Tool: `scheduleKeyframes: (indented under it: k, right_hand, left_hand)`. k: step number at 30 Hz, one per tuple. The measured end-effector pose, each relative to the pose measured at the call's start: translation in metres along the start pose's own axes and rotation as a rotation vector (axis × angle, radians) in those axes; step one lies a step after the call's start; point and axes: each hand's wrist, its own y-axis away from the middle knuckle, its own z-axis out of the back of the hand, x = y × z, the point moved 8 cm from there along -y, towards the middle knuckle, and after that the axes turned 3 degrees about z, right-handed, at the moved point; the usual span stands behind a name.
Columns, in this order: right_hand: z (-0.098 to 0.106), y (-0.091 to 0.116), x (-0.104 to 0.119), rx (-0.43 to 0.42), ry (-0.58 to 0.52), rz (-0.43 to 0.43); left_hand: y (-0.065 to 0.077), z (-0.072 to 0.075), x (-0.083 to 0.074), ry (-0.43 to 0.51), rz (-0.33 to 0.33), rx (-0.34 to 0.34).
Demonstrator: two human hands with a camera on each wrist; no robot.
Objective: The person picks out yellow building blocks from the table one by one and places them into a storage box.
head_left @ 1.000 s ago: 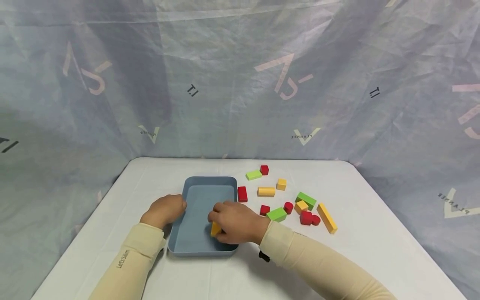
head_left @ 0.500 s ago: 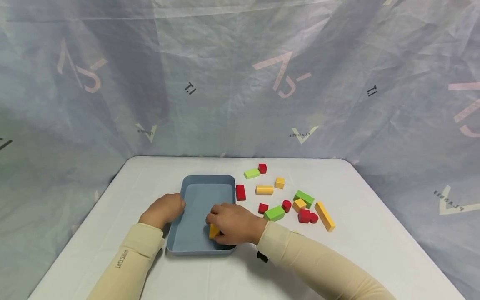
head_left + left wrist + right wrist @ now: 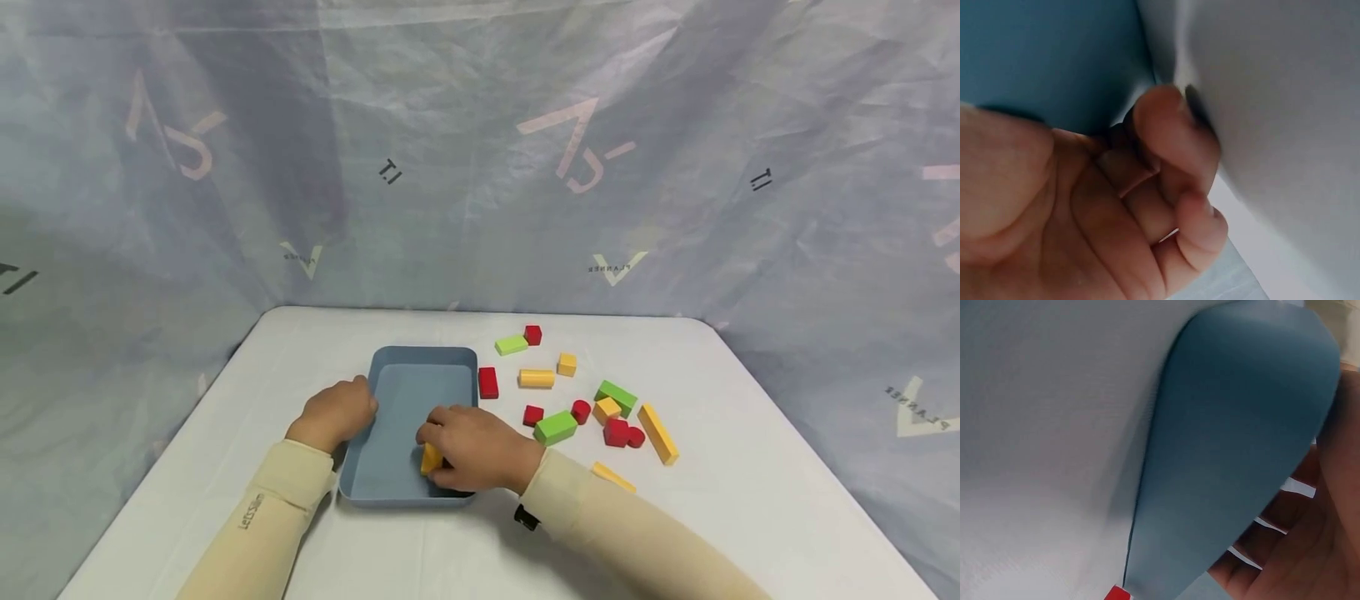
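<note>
A blue-grey tray (image 3: 408, 503) sits on the white table in the head view. My left hand (image 3: 335, 414) grips its left wall, and the left wrist view shows the curled fingers (image 3: 1169, 134) against the outside of that wall. Inside the tray, toward the near right corner, my right hand (image 3: 480, 448) holds a yellow block (image 3: 431, 459). Most of that block is hidden under the fingers, so its full shape does not show. From the right wrist, the tray's outer wall (image 3: 1229, 437) covers the fingertips and the block.
Right of the tray lie several loose blocks: a red one (image 3: 488, 383) beside its wall, a yellow cylinder (image 3: 536, 379), a green block (image 3: 556, 427) and a long yellow bar (image 3: 658, 434). Another yellow bar (image 3: 613, 477) lies by the right sleeve. A grey cloth (image 3: 480, 167) hangs behind.
The head view has shifted slightly. Both hands keep their places on the tray and the yellow block. More of the yellow bar by my right sleeve shows now.
</note>
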Motion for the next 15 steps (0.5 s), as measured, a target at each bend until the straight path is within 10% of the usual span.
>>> scheduleKeyframes:
  k: [15]
  right_hand:
    - [0.038,0.025,-0.023,-0.084,-0.167,-0.118]
  left_hand:
    - [-0.001,0.004,-0.001,-0.031,0.0,-0.027]
